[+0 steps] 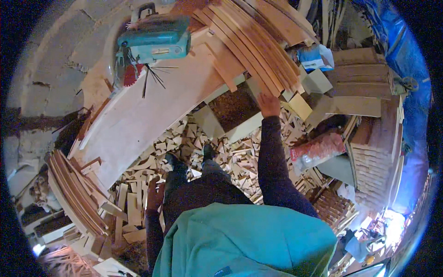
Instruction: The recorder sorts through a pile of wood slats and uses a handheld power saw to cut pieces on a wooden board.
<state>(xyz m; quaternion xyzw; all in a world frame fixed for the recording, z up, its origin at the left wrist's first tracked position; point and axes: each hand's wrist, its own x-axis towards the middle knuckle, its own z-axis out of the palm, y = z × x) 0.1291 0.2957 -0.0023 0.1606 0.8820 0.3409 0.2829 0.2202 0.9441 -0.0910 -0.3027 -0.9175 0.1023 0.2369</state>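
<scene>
My right hand (269,104) reaches forward to the near end of a stack of long wooden planks (247,41), fingers curled on their edge. Just left of it is a square wooden box (240,127) with dark brown contents, standing among many small wood offcuts (161,143). My left hand (156,191) hangs low beside my leg, loosely open with nothing visible in it, near some pale wood strips (134,207). A pale board (134,124) slopes across the left, with a teal power tool (161,39) with a red part at its far end.
Curved wood strips (74,194) stand at left. At right are brown stacked boards (353,69), a blue-and-white packet (314,57), a red-and-clear bag (317,150), stacked wooden pieces (371,164) and blue sheeting (410,120). A concrete block wall (50,64) is at upper left.
</scene>
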